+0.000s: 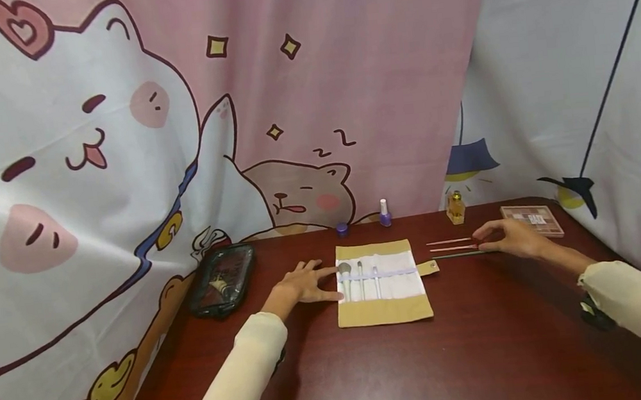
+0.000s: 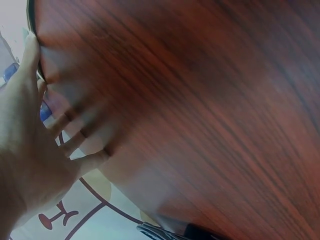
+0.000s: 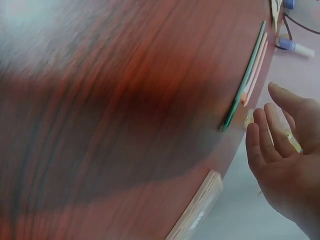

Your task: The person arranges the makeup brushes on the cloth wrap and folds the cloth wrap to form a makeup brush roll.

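Observation:
A tan and white fabric brush roll (image 1: 385,311) lies unfolded on the table, with several makeup brushes (image 1: 361,280) tucked under its lilac band. My left hand (image 1: 303,283) rests at the roll's left edge, fingers spread; its thumb touches that edge, as the left wrist view also shows. Two thin pink sticks (image 1: 449,249) and a green one (image 3: 245,75) lie side by side to the right of the roll; their exact kind is unclear. Over their right ends hovers my right hand (image 1: 511,239), fingers loosely bent, with nothing between thumb and fingers in the right wrist view.
A dark see-through pouch (image 1: 225,280) lies at the left with something brush-like inside. Along the back stand a small purple jar (image 1: 342,229), a nail polish bottle (image 1: 384,214) and a yellow perfume bottle (image 1: 456,208). A flat palette (image 1: 533,221) is at back right, by the curtain.

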The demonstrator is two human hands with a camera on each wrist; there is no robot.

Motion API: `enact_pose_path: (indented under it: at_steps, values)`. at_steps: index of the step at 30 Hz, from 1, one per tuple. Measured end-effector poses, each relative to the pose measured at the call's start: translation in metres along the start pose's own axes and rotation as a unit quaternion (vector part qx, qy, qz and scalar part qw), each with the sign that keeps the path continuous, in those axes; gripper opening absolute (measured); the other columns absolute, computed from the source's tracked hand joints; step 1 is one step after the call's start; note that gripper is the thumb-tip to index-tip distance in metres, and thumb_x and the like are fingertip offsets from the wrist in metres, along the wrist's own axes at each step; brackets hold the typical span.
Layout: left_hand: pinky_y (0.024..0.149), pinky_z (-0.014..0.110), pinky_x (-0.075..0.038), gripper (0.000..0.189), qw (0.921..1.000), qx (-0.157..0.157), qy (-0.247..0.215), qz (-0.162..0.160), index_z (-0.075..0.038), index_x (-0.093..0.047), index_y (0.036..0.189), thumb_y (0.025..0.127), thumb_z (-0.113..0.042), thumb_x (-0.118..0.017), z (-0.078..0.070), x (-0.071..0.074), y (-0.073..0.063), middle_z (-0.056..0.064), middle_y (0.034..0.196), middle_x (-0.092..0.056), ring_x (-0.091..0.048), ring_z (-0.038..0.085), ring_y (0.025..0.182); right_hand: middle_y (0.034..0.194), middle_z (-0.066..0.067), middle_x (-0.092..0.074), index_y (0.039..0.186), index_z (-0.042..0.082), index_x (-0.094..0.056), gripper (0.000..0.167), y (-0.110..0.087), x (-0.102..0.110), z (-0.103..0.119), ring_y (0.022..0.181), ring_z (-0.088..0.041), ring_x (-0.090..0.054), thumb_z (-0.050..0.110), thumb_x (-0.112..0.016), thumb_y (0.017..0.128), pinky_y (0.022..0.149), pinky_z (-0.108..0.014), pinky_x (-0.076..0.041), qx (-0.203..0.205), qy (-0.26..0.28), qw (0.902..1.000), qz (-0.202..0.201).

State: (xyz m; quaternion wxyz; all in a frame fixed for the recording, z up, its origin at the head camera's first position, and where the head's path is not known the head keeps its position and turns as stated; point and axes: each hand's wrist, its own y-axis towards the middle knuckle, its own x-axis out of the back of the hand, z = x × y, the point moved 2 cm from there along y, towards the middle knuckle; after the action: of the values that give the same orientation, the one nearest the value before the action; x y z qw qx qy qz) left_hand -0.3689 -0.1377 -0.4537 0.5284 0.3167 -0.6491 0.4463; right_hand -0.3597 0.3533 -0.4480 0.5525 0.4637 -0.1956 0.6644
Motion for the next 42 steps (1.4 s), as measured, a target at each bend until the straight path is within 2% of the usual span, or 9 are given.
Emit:
enact_pose_path:
  at_steps: [3,10,15,19,26,31,33,37,42]
  values:
    - [0.115,0.061,-0.034,0.084,1.0,0.001,-0.005,0.003,-0.046,-0.035,0.161,0.088,-0.08,-0.058,0.0,-0.001,0.001,0.006,0.17,-0.025,-0.025,0.034,0.154,0.105,-0.016,-0.078,0.108,0.001,-0.078,0.028,-0.003,0.002,-0.008,0.095,-0.031,-0.069,0.015,-0.086,0.086,0.071,-0.029,-0.047,-0.005,-0.027,0.9996,0.002]
    - [0.115,0.065,-0.033,0.082,0.9997,0.001,-0.025,0.008,-0.043,-0.036,0.161,0.09,-0.075,-0.061,-0.002,0.0,-0.001,0.008,0.171,-0.023,-0.021,0.035,0.156,0.097,-0.013,-0.078,0.103,0.001,-0.079,0.025,-0.007,0.001,-0.023,0.085,-0.02,-0.068,0.013,-0.087,0.082,0.068,-0.029,-0.047,0.023,-0.051,0.9984,0.0]
    - [0.115,0.065,-0.032,0.081,0.9992,0.001,-0.038,0.013,-0.042,-0.035,0.161,0.092,-0.073,-0.061,-0.003,0.0,-0.002,0.011,0.172,-0.018,-0.018,0.036,0.157,0.098,-0.017,-0.078,0.104,-0.002,-0.079,0.022,-0.009,0.0,-0.024,0.075,-0.012,-0.063,0.009,-0.083,0.086,0.062,-0.028,-0.045,-0.002,-0.048,0.9983,0.033]
    - [0.118,0.069,-0.022,0.08,0.9982,0.006,-0.057,0.019,-0.041,-0.035,0.162,0.092,-0.071,-0.061,-0.002,-0.001,-0.003,0.014,0.173,-0.016,-0.014,0.039,0.158,0.094,-0.013,-0.078,0.097,0.002,-0.081,0.012,-0.011,-0.001,-0.025,0.071,-0.006,-0.055,0.008,-0.082,0.087,0.061,-0.029,-0.043,0.011,-0.068,0.997,0.036]
    - [0.118,0.074,-0.009,0.082,0.996,-0.006,-0.088,0.018,-0.044,-0.029,0.163,0.093,-0.076,-0.055,0.003,-0.008,-0.003,0.015,0.174,-0.009,-0.006,0.041,0.159,0.086,-0.002,-0.077,0.089,0.009,-0.079,0.005,-0.011,-0.001,-0.025,0.071,-0.002,-0.057,0.007,-0.083,0.086,0.062,-0.03,-0.048,0.061,-0.084,0.9943,0.023]
    - [0.12,0.071,-0.004,0.08,0.9948,-0.007,-0.095,0.037,-0.039,-0.025,0.165,0.097,-0.07,-0.053,0.002,-0.007,-0.005,0.015,0.174,-0.003,-0.001,0.039,0.159,0.088,-0.001,-0.075,0.091,0.009,-0.076,0.009,-0.013,0.007,-0.015,0.077,-0.002,-0.06,0.003,-0.08,0.088,0.066,-0.028,-0.049,0.092,-0.041,0.9947,0.019]
    - [0.119,0.073,-0.002,0.083,0.9936,-0.009,-0.107,0.036,-0.041,-0.024,0.165,0.095,-0.075,-0.051,0.006,-0.012,-0.001,0.015,0.174,-0.001,0.001,0.039,0.159,0.09,-0.003,-0.076,0.095,0.007,-0.076,0.008,-0.012,0.011,-0.009,0.077,-0.002,-0.059,0.001,-0.079,0.089,0.066,-0.027,-0.048,0.09,-0.018,0.9956,0.016]
    - [0.117,0.075,0.002,0.087,0.9905,-0.009,-0.132,0.038,-0.046,-0.023,0.164,0.09,-0.081,-0.051,0.011,-0.019,0.006,0.013,0.175,0.002,0.006,0.039,0.159,0.098,-0.004,-0.077,0.105,0.006,-0.078,0.013,-0.005,0.021,0.006,0.078,0.001,-0.059,0.007,-0.078,0.092,0.065,-0.024,-0.046,0.059,0.01,0.9982,0.002]
    - [0.117,0.075,0.003,0.089,0.9894,-0.006,-0.14,0.036,-0.048,-0.022,0.164,0.088,-0.083,-0.052,0.018,-0.028,0.016,0.011,0.175,0.004,0.008,0.037,0.159,0.109,-0.014,-0.077,0.121,0.004,-0.072,0.026,0.009,0.026,0.025,0.089,-0.006,-0.071,0.014,-0.075,0.097,0.072,-0.025,-0.055,0.018,0.11,0.9938,0.008]
